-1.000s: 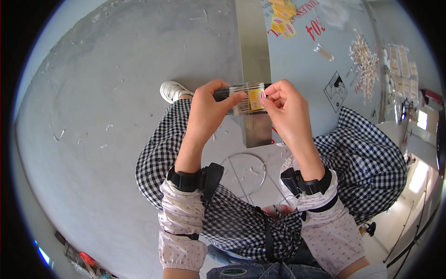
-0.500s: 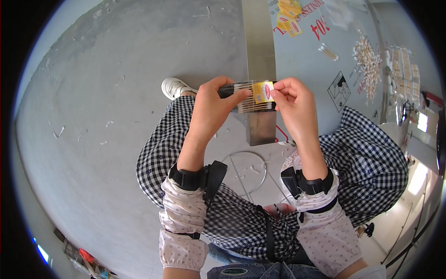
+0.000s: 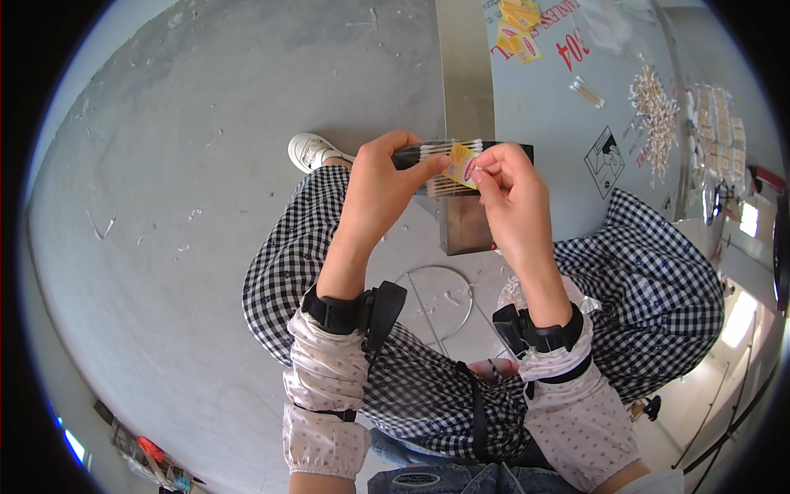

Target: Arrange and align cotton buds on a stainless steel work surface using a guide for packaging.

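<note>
Grey floor flecked with scraps spreads left of the table, which bears a heap of loose swabs and several yellow labels. Above its near edge, the left hand grips a row of cotton swabs, thumb on top — the right hand pinches a tilted yellow card overlying that row, fingertips drawn together.

floor: grey, littered | table: grey-topped, metal-sided | light patches: bright white, near right rim
</note>
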Demonstrator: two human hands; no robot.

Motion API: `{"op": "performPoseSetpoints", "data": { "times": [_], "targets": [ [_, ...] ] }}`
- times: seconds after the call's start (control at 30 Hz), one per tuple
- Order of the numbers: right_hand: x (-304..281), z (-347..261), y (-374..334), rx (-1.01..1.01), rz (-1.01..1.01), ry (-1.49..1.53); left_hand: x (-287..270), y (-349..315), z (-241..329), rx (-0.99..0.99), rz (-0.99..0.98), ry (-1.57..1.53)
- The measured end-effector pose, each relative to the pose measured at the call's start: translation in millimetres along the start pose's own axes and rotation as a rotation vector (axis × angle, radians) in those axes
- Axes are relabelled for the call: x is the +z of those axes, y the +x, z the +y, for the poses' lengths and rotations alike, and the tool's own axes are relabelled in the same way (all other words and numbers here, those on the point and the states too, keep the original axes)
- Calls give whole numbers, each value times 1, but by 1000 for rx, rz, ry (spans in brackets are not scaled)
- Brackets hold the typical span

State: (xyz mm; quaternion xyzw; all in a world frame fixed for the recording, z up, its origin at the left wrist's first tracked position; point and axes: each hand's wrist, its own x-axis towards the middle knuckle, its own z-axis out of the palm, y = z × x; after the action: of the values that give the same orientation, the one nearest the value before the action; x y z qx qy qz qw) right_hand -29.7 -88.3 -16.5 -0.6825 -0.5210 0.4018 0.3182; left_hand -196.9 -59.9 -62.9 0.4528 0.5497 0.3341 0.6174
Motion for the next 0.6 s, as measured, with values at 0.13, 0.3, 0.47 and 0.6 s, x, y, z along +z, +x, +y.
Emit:
{"op": "performPoseSetpoints", "data": {
  "times": [0.13,0.3,0.47,0.6],
  "targets": [
    [-7,-7,5,-193,-101,-167,-1,1,0,8,3,12],
    [-22,-2,15,-196,-232,-139,-1,0,-1,21,8,24],
    [-18,-4,16,-215,-285,-105,-3,0,0,20,-2,30],
    [-10,-5,18,-268,-317,-160,-1,1,-2,-5,-11,3]
  ]
}}
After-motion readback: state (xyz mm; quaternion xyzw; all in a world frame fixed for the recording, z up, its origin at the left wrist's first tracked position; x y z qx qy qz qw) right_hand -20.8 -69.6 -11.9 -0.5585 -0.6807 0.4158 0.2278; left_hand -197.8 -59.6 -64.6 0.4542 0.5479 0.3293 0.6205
